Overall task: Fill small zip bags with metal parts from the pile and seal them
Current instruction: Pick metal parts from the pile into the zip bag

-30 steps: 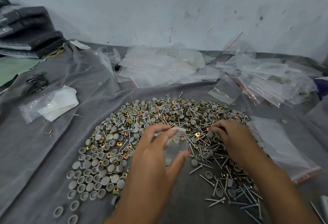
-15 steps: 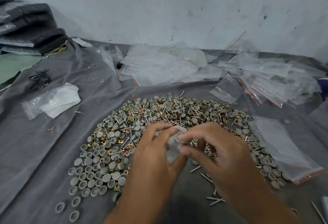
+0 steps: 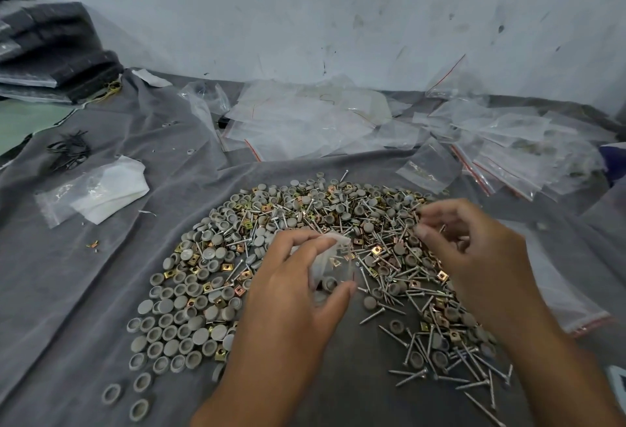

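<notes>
Bag (image 3: 330, 262): small, clear, cap inside | left hand (image 3: 291, 294) pinches it | right hand (image 3: 474, 257) curled, blurred, contents unclear

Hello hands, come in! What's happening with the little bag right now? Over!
Left hand holds bag open, a few parts inside. Right hand over pile, fingers curled; contents unclear. Nothing blocking.

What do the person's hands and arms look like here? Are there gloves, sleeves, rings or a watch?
Both the left hand and the right hand are bare: no gloves, and no rings visible on the fingers. Both forearms are uncovered down to the bottom edge of the picture, so no sleeve shows. No watch or bracelet is visible on either wrist.
</notes>
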Demonstrator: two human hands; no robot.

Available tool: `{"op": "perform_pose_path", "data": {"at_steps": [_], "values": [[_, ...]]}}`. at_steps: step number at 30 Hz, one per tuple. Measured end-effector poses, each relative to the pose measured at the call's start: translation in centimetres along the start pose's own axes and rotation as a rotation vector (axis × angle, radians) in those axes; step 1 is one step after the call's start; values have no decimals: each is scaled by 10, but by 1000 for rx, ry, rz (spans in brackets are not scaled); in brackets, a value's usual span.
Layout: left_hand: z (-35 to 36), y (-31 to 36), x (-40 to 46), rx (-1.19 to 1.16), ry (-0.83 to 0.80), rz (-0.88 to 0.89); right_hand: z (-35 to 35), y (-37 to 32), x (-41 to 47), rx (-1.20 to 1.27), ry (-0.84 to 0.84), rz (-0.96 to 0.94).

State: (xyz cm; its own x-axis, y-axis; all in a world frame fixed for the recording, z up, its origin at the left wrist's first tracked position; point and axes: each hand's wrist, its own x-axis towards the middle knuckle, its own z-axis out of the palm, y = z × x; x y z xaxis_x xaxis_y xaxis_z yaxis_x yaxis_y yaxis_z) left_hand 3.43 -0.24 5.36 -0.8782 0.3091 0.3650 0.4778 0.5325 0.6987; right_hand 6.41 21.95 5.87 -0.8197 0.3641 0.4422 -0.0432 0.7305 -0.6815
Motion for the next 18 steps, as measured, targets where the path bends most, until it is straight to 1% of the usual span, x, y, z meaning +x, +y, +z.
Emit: {"op": "perform_pose_path", "data": {"at_steps": [1,3,5,7,10,14,18], "values": [[0,1,0,-3,0,-3,0,13,4,-96,-72,82],[1,3,0,-40,-6,-18,7,33,7,-238,-223,168],[1,5,1,-91,-11,-38,18,42,8,-315,-344,192],[1,5,1,-99,-15,-41,25,45,12,-385,-417,193],[1,4,1,-72,-15,-38,29,49,18,-415,-435,200],[1,4,1,-36,-18,-25,33,52,16,-389,-405,208],[1,4,0,-19,-22,-27,39,53,17,-452,-388,180]]}}
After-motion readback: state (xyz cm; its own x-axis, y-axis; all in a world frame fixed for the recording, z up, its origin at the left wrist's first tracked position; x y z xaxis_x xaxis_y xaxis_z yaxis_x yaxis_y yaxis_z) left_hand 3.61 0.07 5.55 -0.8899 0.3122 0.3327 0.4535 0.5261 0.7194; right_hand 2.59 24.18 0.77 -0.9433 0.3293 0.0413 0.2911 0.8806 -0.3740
